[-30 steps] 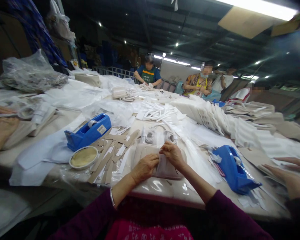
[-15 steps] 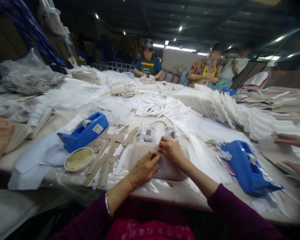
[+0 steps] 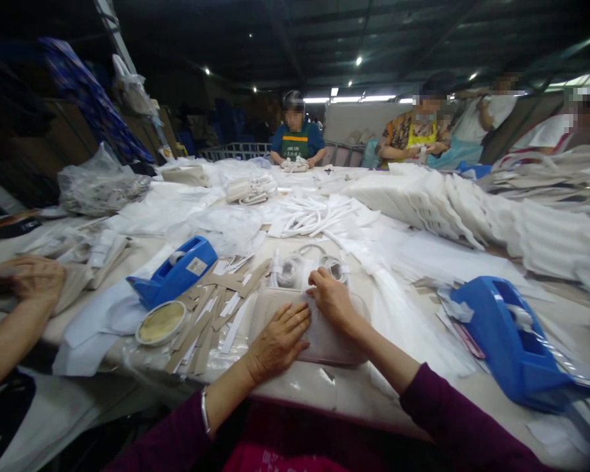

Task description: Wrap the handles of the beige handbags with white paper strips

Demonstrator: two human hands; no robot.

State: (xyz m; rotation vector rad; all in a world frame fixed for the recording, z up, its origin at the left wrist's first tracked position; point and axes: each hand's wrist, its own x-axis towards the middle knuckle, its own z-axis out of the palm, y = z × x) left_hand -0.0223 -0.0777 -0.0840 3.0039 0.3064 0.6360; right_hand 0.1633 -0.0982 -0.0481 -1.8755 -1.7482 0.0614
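Note:
A beige rectangular bag (image 3: 270, 311) lies flat in front of me, with coiled straps (image 3: 289, 271) in clear wrapping at its far edge. My left hand (image 3: 281, 341) rests on the bag with its fingers stretched out flat. My right hand (image 3: 330, 296) is at the bag's far middle, its fingers bent and closed together. What may be between those fingertips is hidden. A strip of thin white material (image 3: 309, 267) shows between the two strap coils, just beyond my right fingers.
Blue tape dispensers stand left (image 3: 177, 272) and right (image 3: 511, 341). Beside the left one are a round tub (image 3: 160, 321) and cardboard strips (image 3: 206, 328). White foam sheets (image 3: 501, 223) stack at right. A co-worker's hands (image 3: 34, 278) work at left; other people stand across the table.
My left hand has gone from pinched fingers to lying flat on the bag. My right hand stays near the bag's far edge. The view has shifted left, and the hands at right are out of view.

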